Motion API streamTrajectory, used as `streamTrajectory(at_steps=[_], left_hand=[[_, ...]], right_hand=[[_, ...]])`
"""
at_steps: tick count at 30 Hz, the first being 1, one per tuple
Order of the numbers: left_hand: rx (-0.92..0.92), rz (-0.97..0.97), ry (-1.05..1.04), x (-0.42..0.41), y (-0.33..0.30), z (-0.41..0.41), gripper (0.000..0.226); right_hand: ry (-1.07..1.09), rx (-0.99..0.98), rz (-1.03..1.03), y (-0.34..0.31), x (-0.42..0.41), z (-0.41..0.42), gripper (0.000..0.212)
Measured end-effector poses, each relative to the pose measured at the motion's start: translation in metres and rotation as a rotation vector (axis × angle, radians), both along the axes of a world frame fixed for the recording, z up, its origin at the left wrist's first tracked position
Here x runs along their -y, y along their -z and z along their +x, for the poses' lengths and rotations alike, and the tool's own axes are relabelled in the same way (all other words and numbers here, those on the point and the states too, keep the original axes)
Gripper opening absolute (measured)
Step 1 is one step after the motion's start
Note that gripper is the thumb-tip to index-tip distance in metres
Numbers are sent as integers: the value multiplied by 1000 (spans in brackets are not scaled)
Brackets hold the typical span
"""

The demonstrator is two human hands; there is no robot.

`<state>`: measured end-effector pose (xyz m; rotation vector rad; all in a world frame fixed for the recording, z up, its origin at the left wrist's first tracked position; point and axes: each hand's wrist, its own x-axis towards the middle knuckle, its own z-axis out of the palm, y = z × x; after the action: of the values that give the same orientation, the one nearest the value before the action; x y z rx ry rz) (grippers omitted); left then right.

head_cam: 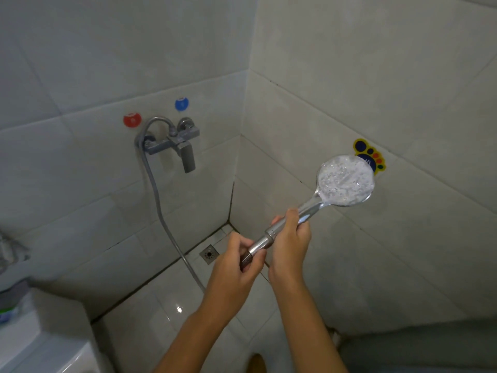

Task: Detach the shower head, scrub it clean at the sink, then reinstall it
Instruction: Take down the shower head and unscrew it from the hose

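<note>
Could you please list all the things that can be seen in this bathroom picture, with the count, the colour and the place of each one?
shower head: one, chrome with a whitish face, held up at the right, before the right wall
hose: one, grey metal, runs from the tap down to the floor and up to the hands
hose nut: one, chrome, at the handle's lower end
mixer tap: one, grey metal, on the back wall
red disc: one, on the wall above the tap, left
blue disc: one, above the tap, right
foot-shaped sticker: one, yellow and dark blue, right wall, behind the head
floor drain: one, metal, in the corner
left hand: one, grips the hose nut
right hand: one, grips the handle
</note>
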<state>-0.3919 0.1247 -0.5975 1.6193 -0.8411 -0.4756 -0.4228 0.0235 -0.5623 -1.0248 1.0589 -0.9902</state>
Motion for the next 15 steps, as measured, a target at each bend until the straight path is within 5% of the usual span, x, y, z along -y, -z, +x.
streamTrajectory(at_steps=[10,15], left_hand=[[40,-11,38,23,-10,-8,23],[36,23,16,28,-11,-10,7]], right_hand=[[30,17,-25,-5,28,-9,22],[4,53,-1,-2,33,-8,22]])
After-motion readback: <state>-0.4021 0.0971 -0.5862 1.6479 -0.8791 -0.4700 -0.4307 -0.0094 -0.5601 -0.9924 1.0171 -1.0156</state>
